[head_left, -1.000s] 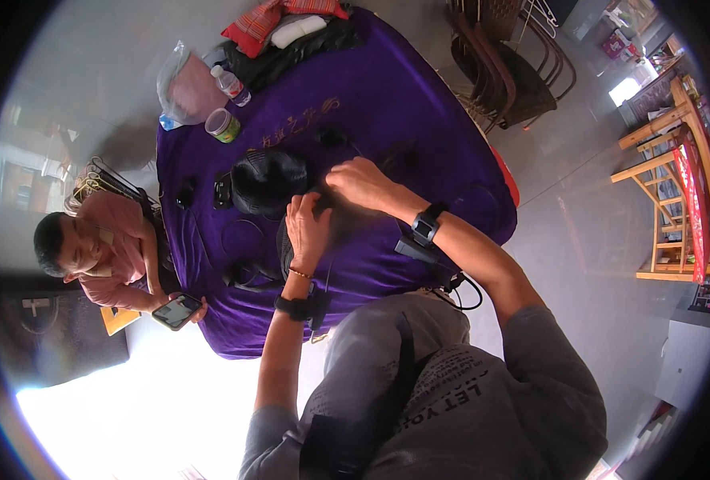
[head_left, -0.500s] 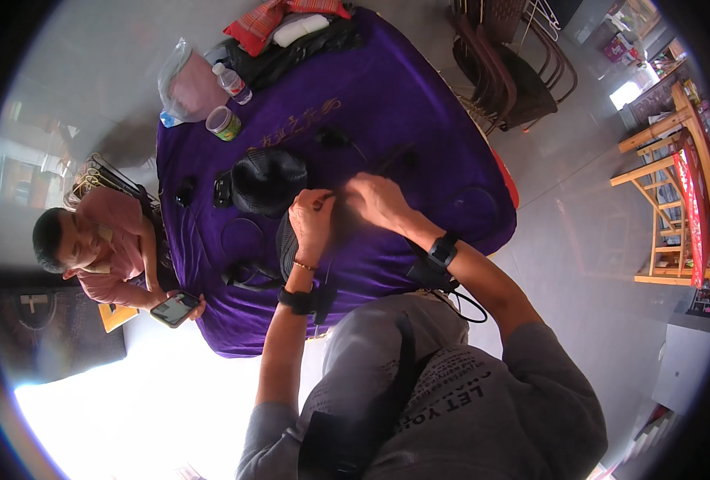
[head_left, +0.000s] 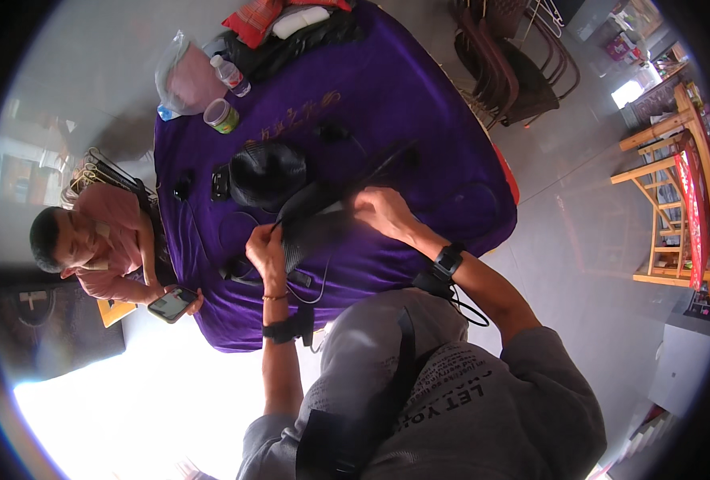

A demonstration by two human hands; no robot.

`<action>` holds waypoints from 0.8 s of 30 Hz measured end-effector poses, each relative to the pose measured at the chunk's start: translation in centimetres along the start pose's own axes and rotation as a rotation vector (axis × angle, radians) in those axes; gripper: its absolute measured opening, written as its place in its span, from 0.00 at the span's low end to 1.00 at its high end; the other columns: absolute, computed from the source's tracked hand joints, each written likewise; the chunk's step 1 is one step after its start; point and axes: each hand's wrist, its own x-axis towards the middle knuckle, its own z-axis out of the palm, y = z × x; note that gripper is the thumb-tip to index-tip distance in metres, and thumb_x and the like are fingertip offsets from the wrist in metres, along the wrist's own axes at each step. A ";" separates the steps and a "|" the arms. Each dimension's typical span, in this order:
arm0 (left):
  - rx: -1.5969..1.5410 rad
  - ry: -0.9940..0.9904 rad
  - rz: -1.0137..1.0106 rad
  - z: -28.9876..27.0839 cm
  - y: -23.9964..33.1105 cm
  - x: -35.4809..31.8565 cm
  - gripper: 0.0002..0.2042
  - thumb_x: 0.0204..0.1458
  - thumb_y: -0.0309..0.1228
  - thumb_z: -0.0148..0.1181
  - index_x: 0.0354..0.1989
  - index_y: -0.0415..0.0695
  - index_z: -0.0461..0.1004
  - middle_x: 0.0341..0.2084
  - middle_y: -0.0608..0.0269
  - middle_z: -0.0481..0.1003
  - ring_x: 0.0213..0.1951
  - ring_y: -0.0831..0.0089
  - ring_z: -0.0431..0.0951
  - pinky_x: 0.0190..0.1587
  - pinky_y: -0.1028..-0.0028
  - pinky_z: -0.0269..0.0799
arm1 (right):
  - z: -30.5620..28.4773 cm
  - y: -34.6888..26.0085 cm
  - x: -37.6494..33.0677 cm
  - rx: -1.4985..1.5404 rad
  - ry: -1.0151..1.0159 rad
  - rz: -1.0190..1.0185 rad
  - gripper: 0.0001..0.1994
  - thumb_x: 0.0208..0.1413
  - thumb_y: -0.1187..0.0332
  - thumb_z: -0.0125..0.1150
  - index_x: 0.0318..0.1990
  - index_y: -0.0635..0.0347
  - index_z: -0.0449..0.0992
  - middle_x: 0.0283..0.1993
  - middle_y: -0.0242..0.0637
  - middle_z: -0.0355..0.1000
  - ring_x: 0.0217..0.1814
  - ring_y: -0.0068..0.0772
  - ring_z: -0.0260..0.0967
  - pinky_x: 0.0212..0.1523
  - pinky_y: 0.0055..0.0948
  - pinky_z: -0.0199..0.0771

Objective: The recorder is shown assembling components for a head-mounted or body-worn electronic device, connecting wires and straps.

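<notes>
Over the purple-covered table [head_left: 419, 104], a dark strip of fabric like a wide black strap [head_left: 323, 196] stretches between my hands. Its near part is blurred, and the far end slants off to the upper right. My left hand [head_left: 267, 252] pinches the strip's lower left end. Curled fingers of my right hand [head_left: 380, 212] grip it on the right, with the fingertips partly smeared. Just beyond my left hand lies a black mesh cap [head_left: 267, 174]. A thin pale cable [head_left: 323, 284] loops below the strip.
A clear bottle [head_left: 231, 76], a green-labelled tub [head_left: 221, 117] and a plastic bag [head_left: 191, 80] stand at the far left. Small black devices [head_left: 220, 182] lie beside the cap. A person holding a phone [head_left: 172, 305] sits at the left. Stacked chairs [head_left: 499, 68] stand beyond the table.
My left hand has moved down and left, away from my right hand, which has shifted slightly right. The dark strip now shows spread between them.
</notes>
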 end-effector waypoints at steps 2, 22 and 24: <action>0.011 0.055 -0.067 -2.7 -3.0 -0.3 0.06 0.43 0.23 0.63 0.28 0.34 0.76 0.19 0.65 0.75 0.22 0.81 0.70 0.27 0.79 0.66 | -0.7 -0.7 -0.7 -0.012 -0.082 -0.055 0.06 0.43 0.73 0.64 0.29 0.61 0.74 0.29 0.36 0.71 0.30 0.39 0.71 0.32 0.35 0.70; 0.533 -0.286 0.280 1.2 4.5 -4.4 0.08 0.50 0.24 0.51 0.38 0.38 0.74 0.34 0.47 0.74 0.38 0.48 0.74 0.38 0.59 0.70 | 0.2 -1.4 -3.4 -0.261 -0.463 -0.162 0.08 0.46 0.65 0.62 0.27 0.61 0.77 0.32 0.35 0.70 0.35 0.39 0.72 0.36 0.36 0.74; 0.530 -0.247 0.329 0.7 2.5 -3.5 0.12 0.49 0.22 0.50 0.43 0.38 0.72 0.39 0.46 0.73 0.41 0.48 0.73 0.41 0.59 0.70 | 0.0 -1.9 -3.5 -0.285 -0.491 -0.161 0.07 0.46 0.66 0.61 0.26 0.61 0.78 0.32 0.36 0.70 0.34 0.39 0.72 0.36 0.36 0.74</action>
